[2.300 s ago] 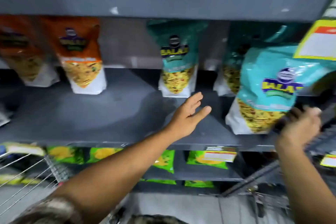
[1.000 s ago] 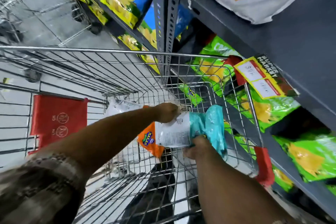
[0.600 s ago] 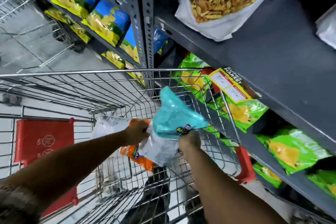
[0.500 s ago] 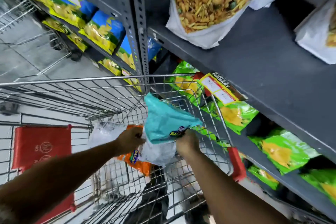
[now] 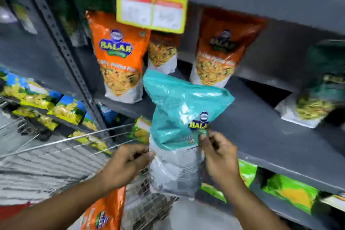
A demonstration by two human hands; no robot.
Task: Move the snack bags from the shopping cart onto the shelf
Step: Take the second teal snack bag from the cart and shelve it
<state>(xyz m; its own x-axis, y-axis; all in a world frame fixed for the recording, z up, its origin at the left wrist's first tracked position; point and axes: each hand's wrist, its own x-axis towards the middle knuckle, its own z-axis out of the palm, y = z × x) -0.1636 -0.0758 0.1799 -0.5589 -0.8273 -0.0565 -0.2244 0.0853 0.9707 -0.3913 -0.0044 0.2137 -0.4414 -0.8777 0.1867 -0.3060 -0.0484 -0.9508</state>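
I hold a teal snack bag [image 5: 179, 117] upright in both hands, above the wire shopping cart [image 5: 56, 147] and in front of the grey shelf [image 5: 261, 129]. My left hand [image 5: 127, 164] grips its lower left edge and my right hand [image 5: 218, 153] pinches its right side. An orange snack bag [image 5: 104, 211] lies in the cart below my left forearm. On the shelf stand orange snack bags [image 5: 119, 58] at the left and middle, and a teal bag [image 5: 321, 87] at the right.
A yellow price tag [image 5: 151, 11] hangs from the shelf above. A perforated grey upright [image 5: 61, 46] divides the racks. Blue and yellow packets [image 5: 56, 106] fill the left rack, green packets [image 5: 285, 190] the shelf below. The picture is blurred by motion.
Both hands have lifted the teal bag up out of the cart to shelf height. My view has swung up from the cart to the shelf with the orange bags.
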